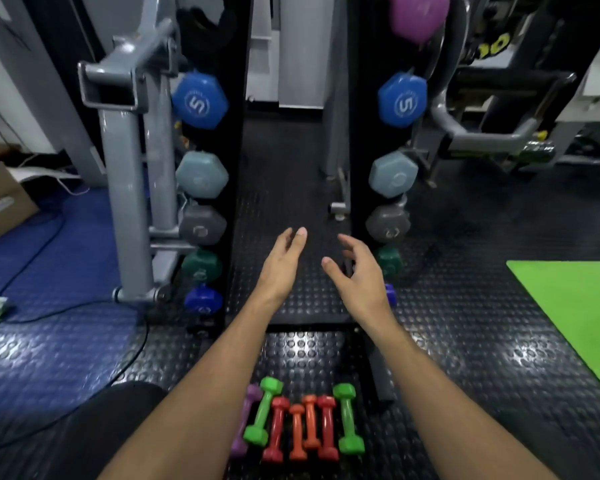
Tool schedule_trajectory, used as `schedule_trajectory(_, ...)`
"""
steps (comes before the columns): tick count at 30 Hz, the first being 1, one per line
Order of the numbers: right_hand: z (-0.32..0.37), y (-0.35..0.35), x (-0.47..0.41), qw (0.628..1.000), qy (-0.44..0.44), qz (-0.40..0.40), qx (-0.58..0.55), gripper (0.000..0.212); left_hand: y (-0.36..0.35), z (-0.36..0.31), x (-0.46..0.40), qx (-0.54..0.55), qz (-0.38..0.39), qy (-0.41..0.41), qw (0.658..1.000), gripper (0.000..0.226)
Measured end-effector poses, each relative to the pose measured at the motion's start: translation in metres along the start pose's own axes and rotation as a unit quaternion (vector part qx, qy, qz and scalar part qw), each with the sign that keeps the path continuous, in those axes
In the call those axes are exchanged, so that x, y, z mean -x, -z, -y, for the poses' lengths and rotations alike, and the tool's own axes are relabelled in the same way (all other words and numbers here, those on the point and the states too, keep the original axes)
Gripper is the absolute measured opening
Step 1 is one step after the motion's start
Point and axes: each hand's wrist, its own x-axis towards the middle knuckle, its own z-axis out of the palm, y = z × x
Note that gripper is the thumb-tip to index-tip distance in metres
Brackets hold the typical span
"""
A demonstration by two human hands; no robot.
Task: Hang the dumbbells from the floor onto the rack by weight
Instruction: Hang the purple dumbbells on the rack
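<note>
Seven little dumbbells (300, 424) lie behind and below both empty, loose-fingered hands, left hand (282, 268) and right hand (355, 275), handles pointing toward the rack (234, 188), roughly equally near either.

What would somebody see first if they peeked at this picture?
Probably the row of bright little dumbbells on the floor at the bottom: green, red and orange ones lying side by side. Above them, the left hand and right hand reach out empty toward the black rack, where big blue dumbbells hang.
</note>
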Motion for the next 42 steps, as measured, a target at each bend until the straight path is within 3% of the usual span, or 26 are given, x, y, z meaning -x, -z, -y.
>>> schedule_trajectory(5, -0.068, -0.059, 0.023, 0.986, -0.122, 0.114, 0.026, 0.072, 0.018, 0.097, 0.015, -0.038, -0.025, 0.117, 0.992, 0.08)
schedule_trajectory(11, -0.132, -0.133, 0.054, 0.953, -0.195, 0.22, 0.071, 0.072, 0.034, 0.207, 0.028, -0.025, -0.066, 0.235, 0.969, 0.067)
schedule_trajectory(18, -0.188, -0.232, 0.07, 0.908, -0.19, 0.344, 0.142, 0.057, 0.06, 0.318, 0.061, -0.011, -0.176, 0.385, 0.906, 0.045)
schedule_trajectory(24, -0.214, -0.293, 0.074, 0.861, -0.113, 0.445, 0.221, 0.069, 0.073, 0.422, 0.077, 0.013, -0.233, 0.507, 0.83, 0.069)
schedule_trajectory(27, -0.23, -0.319, 0.073, 0.835, -0.079, 0.481, 0.255, 0.058, 0.08, 0.425, 0.084, 0.103, -0.247, 0.55, 0.791, 0.063)
schedule_trajectory(29, -0.234, -0.329, 0.072, 0.815, -0.057, 0.503, 0.283, 0.049, 0.081, 0.417, 0.085, 0.167, -0.202, 0.575, 0.775, 0.045)
schedule_trajectory(33, -0.237, -0.339, 0.071, 0.796, -0.029, 0.516, 0.314, 0.034, 0.08, 0.421, 0.083, 0.237, -0.134, 0.6, 0.753, 0.042)
schedule_trajectory(39, -0.229, -0.336, 0.068, 0.824, 0.016, 0.489, 0.286, 0.029, 0.076, 0.432, 0.081, 0.218, -0.248, 0.581, 0.744, 0.034)
schedule_trajectory(42, -0.213, -0.329, 0.06, 0.852, 0.027, 0.469, 0.232, 0.021, 0.083, 0.405, 0.081, 0.248, -0.284, 0.543, 0.751, 0.021)
